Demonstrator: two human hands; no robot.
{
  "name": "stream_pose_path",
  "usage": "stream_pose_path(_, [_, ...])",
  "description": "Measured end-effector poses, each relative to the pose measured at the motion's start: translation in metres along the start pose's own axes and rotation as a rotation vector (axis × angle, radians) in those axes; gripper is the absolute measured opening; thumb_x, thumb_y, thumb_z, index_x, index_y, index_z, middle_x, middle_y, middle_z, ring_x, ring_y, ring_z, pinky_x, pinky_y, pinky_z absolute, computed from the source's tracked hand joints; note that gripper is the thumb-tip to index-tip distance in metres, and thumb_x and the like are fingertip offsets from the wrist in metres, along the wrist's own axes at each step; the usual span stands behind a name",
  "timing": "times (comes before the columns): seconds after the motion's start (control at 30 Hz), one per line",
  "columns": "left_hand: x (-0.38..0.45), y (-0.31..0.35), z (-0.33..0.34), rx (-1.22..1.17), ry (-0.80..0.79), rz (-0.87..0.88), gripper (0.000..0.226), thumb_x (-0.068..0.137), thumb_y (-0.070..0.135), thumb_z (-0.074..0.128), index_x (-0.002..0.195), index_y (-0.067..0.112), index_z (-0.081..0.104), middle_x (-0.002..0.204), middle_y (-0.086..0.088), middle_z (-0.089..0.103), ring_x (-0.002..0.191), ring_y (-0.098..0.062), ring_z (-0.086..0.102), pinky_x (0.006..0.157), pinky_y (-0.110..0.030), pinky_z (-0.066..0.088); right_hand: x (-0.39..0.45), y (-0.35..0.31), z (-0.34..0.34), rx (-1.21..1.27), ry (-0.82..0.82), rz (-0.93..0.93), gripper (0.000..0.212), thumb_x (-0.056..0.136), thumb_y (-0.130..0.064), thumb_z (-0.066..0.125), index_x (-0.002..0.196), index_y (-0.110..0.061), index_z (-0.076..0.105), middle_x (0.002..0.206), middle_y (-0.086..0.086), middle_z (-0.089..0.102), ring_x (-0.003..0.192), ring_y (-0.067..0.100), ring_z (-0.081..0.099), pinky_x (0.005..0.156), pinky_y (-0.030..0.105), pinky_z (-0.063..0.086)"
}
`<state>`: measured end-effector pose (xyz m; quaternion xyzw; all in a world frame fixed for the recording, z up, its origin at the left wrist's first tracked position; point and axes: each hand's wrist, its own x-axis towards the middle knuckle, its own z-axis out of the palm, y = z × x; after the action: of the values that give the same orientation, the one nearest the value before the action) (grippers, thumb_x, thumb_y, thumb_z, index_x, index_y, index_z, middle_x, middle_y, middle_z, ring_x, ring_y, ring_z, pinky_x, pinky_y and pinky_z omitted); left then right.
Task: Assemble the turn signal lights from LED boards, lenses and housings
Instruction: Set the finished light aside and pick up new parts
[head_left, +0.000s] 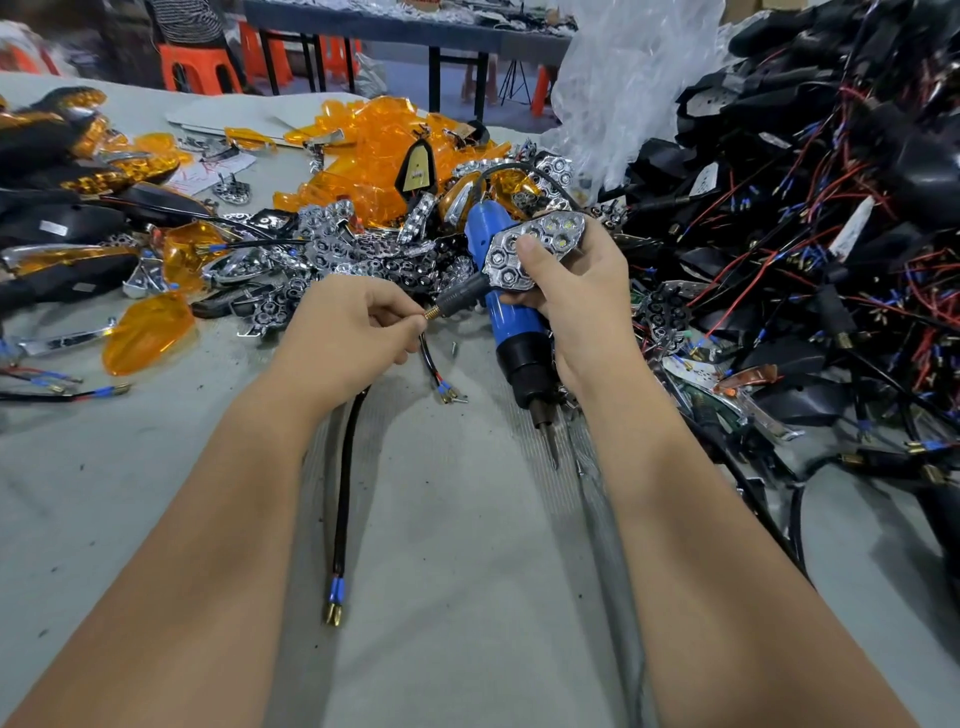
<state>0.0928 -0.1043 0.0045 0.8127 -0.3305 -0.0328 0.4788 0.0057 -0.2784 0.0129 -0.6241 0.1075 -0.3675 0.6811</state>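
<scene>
Chrome reflector (535, 249) pinched in my right hand (582, 301); left hand (358, 322) pinches its brass stem (434, 313), axis running down-left from reflector.

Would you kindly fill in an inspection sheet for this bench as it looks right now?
Surface: grey table, dusty, dark specks.
Job's things: chrome reflector unit with LEDs; its black stem ends in a brass thread; blue electric screwdriver lies tip toward the person.
Clutter: amber lenses, loose chrome reflectors, black housings heaped on the right.
Hands: left hand pinches the stem's threaded end; right hand holds the reflector unit.
Cables: black lead with blue-sleeved terminals; red and blue wires among the housings.
Surroundings: orange stools, another table, clear plastic bag.
</scene>
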Motion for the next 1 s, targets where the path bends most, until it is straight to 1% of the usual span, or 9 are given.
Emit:
stream_pose_path(0.13, [0.001,-0.001,0.004,-0.018,-0.041,0.008,0.024,0.090,0.005,0.069,0.074,0.023,0.071,0.064,0.007,0.071,0.055,-0.004,0.066,0.066,-0.032,0.059,-0.001,0.001,0.001,-0.007,-0.017,-0.014,0.016,0.093,-0.007,0.065,0.100,-0.022,0.061,0.081,-0.015,0.072,0.077,0.009,0.069,0.060,0.025,0.055])
stream_pose_path(0.23, [0.003,-0.004,0.005,-0.071,-0.044,-0.026,0.023,0.090,0.003,0.068,0.078,0.023,0.071,0.064,0.006,0.072,0.056,-0.006,0.067,0.062,-0.028,0.057,-0.001,0.000,0.001,-0.008,-0.023,-0.023,0.016,0.092,-0.009,0.066,0.098,-0.023,0.062,0.081,-0.014,0.072,0.077,0.010,0.068,0.061,0.026,0.055])
stream_pose_path(0.3, [0.003,-0.005,0.005,-0.138,-0.059,-0.059,0.019,0.090,0.002,0.068,0.092,0.020,0.071,0.065,0.004,0.072,0.057,-0.007,0.068,0.057,-0.021,0.055,-0.001,0.000,0.001,-0.008,-0.029,-0.031,0.017,0.091,-0.009,0.066,0.098,-0.024,0.062,0.083,-0.013,0.073,0.078,0.011,0.068,0.061,0.026,0.055])
stream_pose_path(0.37, [0.003,-0.006,0.005,-0.184,-0.087,-0.076,0.033,0.090,0.001,0.068,0.116,0.021,0.065,0.068,0.002,0.073,0.058,-0.009,0.069,0.055,-0.017,0.053,-0.001,0.000,0.001,0.008,-0.036,-0.018,0.016,0.092,-0.009,0.066,0.100,-0.023,0.063,0.087,-0.009,0.073,0.080,0.013,0.069,0.060,0.026,0.055])
stream_pose_path(0.43, [0.002,-0.004,0.005,-0.221,-0.120,-0.085,0.043,0.091,-0.001,0.066,0.126,0.024,0.061,0.070,0.001,0.074,0.058,-0.009,0.068,0.054,-0.017,0.053,-0.001,0.000,0.001,0.032,-0.034,0.008,0.014,0.094,-0.014,0.064,0.107,-0.017,0.063,0.094,0.001,0.071,0.082,0.017,0.068,0.059,0.027,0.054])
stream_pose_path(0.53, [0.000,0.000,0.005,-0.224,-0.175,-0.086,0.045,0.090,-0.002,0.067,0.121,0.030,0.061,0.075,0.002,0.076,0.056,-0.008,0.066,0.050,-0.017,0.050,0.000,-0.002,0.001,0.061,-0.031,0.032,0.007,0.096,-0.021,0.060,0.101,-0.019,0.065,0.089,0.000,0.070,0.075,0.016,0.067,0.056,0.026,0.053])
stream_pose_path(0.7, [-0.002,0.006,0.003,-0.221,-0.225,-0.079,0.044,0.089,-0.003,0.068,0.113,0.033,0.062,0.075,0.001,0.076,0.054,-0.006,0.064,0.049,-0.014,0.047,-0.001,-0.003,0.000,0.040,-0.048,0.005,0.012,0.102,-0.020,0.054,0.096,-0.019,0.065,0.084,-0.006,0.072,0.076,0.015,0.068,0.059,0.028,0.054])
stream_pose_path(0.83, [-0.002,0.007,0.004,-0.288,-0.250,-0.081,0.046,0.090,-0.007,0.064,0.099,0.038,0.067,0.081,-0.005,0.076,0.058,-0.009,0.059,0.055,-0.021,0.051,-0.002,-0.004,-0.001,0.008,-0.038,-0.003,0.010,0.101,-0.020,0.055,0.096,-0.018,0.064,0.085,-0.003,0.070,0.076,0.016,0.067,0.058,0.028,0.054])
stream_pose_path(1.0, [0.000,0.005,0.005,-0.324,-0.285,-0.083,0.051,0.091,-0.012,0.058,0.102,0.036,0.068,0.086,-0.004,0.077,0.055,-0.003,0.052,0.052,-0.016,0.046,-0.002,-0.002,-0.001,-0.042,-0.024,-0.023,0.008,0.099,-0.024,0.059,0.094,-0.021,0.065,0.085,0.000,0.069,0.078,0.020,0.064,0.065,0.035,0.054])
